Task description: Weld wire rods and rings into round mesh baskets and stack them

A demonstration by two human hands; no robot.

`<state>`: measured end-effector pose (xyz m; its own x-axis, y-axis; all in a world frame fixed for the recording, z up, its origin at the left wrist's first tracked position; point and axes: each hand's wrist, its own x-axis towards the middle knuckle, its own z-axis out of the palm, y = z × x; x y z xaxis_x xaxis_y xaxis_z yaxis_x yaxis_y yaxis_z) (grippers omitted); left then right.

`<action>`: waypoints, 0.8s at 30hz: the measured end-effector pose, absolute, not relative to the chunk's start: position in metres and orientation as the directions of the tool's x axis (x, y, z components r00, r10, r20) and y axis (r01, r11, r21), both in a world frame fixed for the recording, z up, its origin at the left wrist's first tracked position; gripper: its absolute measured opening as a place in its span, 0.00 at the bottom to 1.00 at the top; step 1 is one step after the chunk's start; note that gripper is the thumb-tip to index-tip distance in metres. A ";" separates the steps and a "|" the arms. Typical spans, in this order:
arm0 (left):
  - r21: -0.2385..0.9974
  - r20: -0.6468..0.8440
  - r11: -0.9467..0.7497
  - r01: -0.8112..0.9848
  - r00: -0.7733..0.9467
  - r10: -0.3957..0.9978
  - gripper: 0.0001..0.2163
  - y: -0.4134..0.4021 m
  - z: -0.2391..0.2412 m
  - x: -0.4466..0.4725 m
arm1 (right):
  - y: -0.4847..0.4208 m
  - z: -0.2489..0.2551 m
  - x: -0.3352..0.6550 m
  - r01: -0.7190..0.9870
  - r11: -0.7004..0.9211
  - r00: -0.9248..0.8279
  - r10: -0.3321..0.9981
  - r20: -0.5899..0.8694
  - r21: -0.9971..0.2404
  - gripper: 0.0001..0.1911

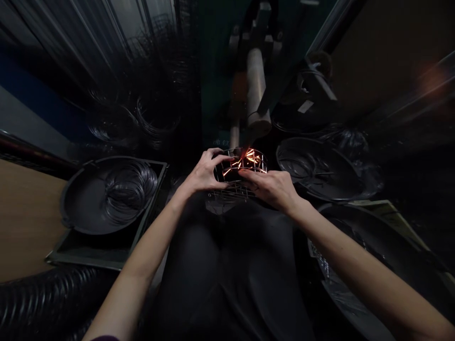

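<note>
Orange sparks rose from a wire cage (245,163) held directly beneath a cylindrical welding electrode (256,90), placing the cage's upper wires at the contact point. The left hand (205,173) was curled around one side, and the right hand (270,187) pressed across the other, both partly closed on the wires to steady the cage. Black pans (76,208) of coiled wire (130,192) lay within reach on either side.

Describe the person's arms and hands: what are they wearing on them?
The bare left hand and bare right hand wear no gloves, and the left forearm and right forearm are uncovered. Only a dark purple sleeve cuff shows, at the bottom edge.
</note>
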<state>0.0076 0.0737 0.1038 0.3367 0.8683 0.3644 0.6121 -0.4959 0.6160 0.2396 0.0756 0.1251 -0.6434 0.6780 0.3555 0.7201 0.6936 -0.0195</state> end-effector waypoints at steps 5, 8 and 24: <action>0.643 0.388 -0.492 0.586 0.304 0.870 0.31 0.080 0.103 0.006 | 0.065 0.123 0.246 0.778 0.618 -0.525 0.741 0.418 -0.118 0.13; 0.660 0.364 -0.460 0.594 0.282 0.888 0.31 0.089 0.106 0.006 | 0.068 0.118 0.246 0.803 0.568 -0.431 0.761 0.486 -0.178 0.12; 0.704 0.426 -0.498 0.507 0.260 0.867 0.34 0.142 0.104 -0.006 | 0.115 0.124 0.229 0.770 0.419 -0.190 0.870 0.455 -0.480 0.15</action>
